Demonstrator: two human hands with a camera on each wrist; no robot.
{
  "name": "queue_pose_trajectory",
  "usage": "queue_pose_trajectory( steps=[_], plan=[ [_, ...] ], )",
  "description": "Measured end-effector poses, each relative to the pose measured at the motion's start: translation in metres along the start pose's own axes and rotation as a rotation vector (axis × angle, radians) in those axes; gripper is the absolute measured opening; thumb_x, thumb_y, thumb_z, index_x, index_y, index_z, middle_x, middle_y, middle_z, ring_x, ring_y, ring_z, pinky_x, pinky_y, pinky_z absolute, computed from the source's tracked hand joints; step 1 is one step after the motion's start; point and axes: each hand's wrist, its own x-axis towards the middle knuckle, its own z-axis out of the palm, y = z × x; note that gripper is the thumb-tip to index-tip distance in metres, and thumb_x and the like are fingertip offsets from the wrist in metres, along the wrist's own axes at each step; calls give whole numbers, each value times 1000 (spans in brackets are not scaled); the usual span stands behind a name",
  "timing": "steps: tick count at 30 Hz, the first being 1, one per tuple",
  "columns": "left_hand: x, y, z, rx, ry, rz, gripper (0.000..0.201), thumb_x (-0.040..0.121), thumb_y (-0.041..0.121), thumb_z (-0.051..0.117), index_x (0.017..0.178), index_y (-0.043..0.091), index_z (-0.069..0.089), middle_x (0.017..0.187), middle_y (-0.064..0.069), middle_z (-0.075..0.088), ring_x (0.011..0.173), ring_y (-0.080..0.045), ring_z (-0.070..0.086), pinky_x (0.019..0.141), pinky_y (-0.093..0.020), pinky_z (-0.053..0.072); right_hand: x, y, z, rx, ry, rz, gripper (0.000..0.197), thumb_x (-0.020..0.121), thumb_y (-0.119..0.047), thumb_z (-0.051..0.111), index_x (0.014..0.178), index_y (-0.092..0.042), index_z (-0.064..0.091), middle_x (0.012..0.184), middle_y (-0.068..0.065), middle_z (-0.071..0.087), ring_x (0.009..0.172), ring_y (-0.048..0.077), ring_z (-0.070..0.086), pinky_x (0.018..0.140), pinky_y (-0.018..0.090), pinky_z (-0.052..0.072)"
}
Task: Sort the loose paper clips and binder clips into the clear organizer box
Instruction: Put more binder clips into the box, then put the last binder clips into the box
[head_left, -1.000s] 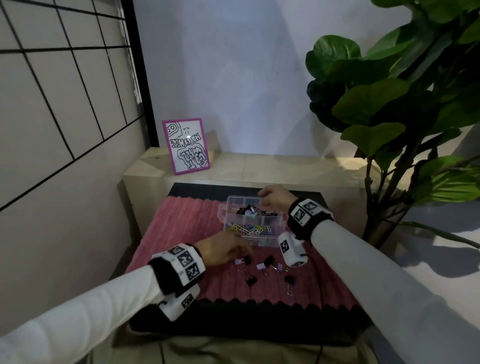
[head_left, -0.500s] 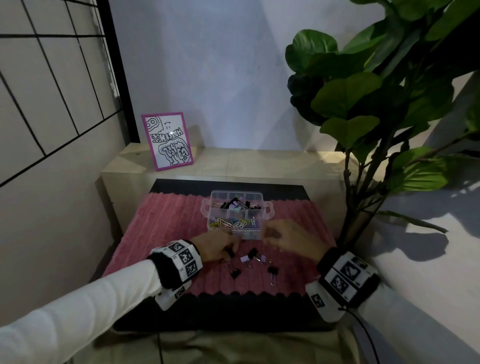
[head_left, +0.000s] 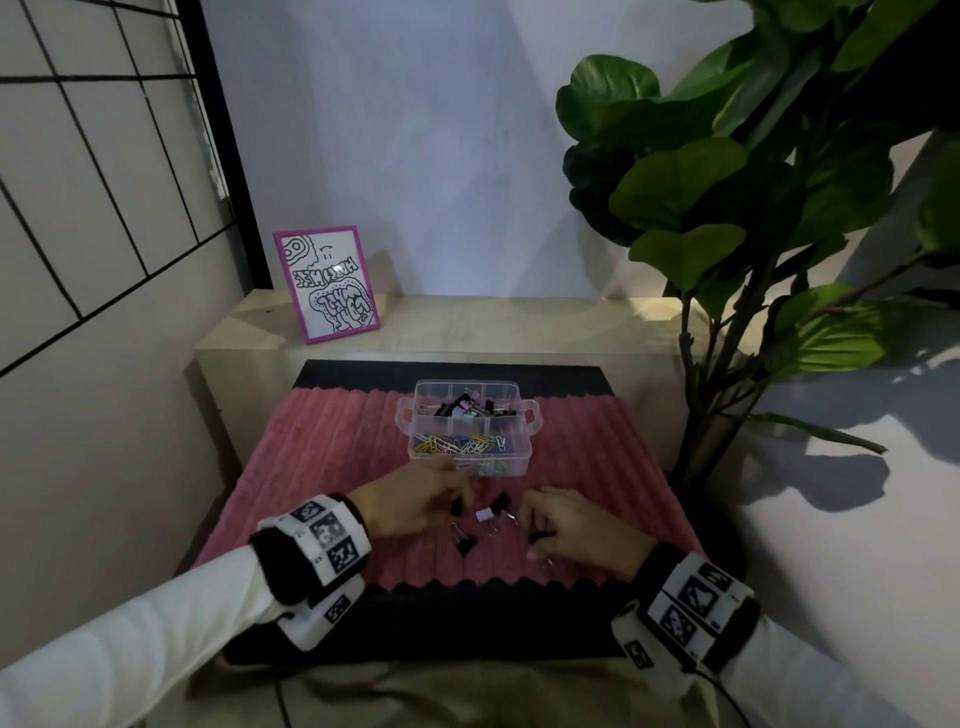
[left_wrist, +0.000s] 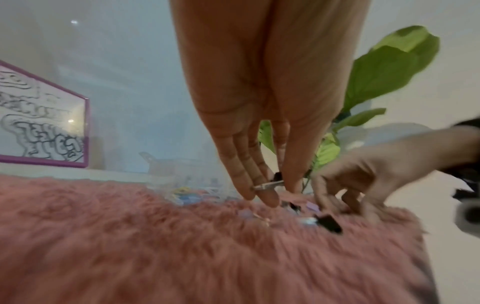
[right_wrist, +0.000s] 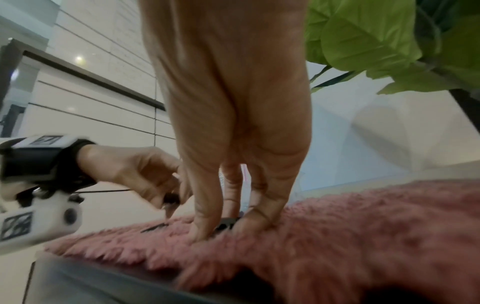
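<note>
Your left hand (head_left: 415, 506) pinches 1 black binder clip (head_left: 456, 506); your right hand (head_left: 574, 530) closes on another clip (right_wrist: 225, 223) on the pink rug (head_left: 332, 457). Next, carry both to the organizer box (head_left: 521, 460), far binder-clip compartment.

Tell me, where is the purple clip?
In the head view, the purple clip lies on the pink rug, between the left hand and right hand, just before the clear box.

My clear plastic organizer box (head_left: 470, 457) sits on pink fur, coloured wire paper clips (head_left: 457, 445) in front, binder clips (head_left: 465, 407) behind. Loose lilac (head_left: 485, 514) and black binder clips (head_left: 466, 544) lie before it.
</note>
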Motion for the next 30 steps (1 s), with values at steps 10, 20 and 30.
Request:
queue_pose_trajectory(
  steps=[10, 20, 30],
  plan=[
    [7, 11, 21, 102, -225, 24, 26, 78, -3, 53, 104, 1, 55, 115, -18, 53, 103, -30, 54, 89, -40, 45, -5, 9, -8, 461, 10, 157, 28, 72, -1, 72, 77, -23, 56, 72, -2, 58, 60, 7, 57, 53, 17, 49],
    [20, 5, 7, -105, -390, -2, 26, 76, 3, 67, 100, -1, 57, 104, -23, 62, 82, -24, 60, 69, -21, 41, 6, 17, -22, 839, 103, 287, 25, 87, 9, 43, 75, -6, 60, 74, 6, 56, 62, 11, 52, 52, 14, 48],
    [-26, -32, -37, -1362, 210, -363, 17, 81, 6, 56, 98, 9, 58, 85, 2, 67, 76, -6, 65, 66, -13, 56, 18, 8, -14, 705, 29, 200, 4, 83, -6, 63, 85, -8, 61, 78, 1, 64, 66, 8, 57, 59, 14, 48]
  ],
)
